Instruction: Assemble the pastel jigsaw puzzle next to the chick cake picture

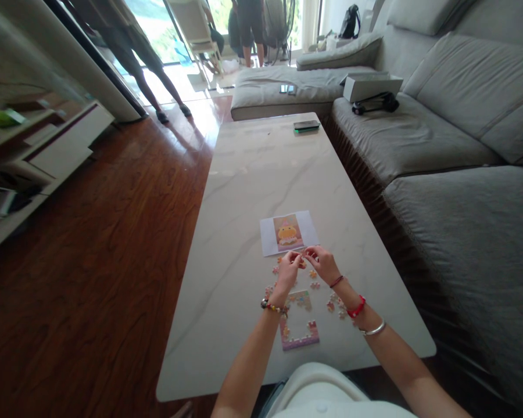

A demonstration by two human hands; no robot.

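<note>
Both my hands meet above a scatter of small puzzle pieces point(314, 285) on a pale marble coffee table point(244, 191). My left hand point(289, 270) and my right hand point(323, 262) are closed in pinches, fingertips together on a small puzzle piece point(303, 262) held between them. Just beyond them lies a paper reference picture point(288, 232) of a yellow cartoon figure. Nearer to me sits a partly joined puzzle point(299, 335) with a pink border, and a joined patch point(302, 300) lies above it. More loose pieces point(336, 306) lie under my right wrist.
A phone point(306, 125) lies at the table's far end. A grey sofa point(440, 133) runs along the right with a white box point(370, 86) and a dark object point(375, 103) on it. Wooden floor and shelving point(30, 151) are left. People's legs point(157, 87) stand at the far windows.
</note>
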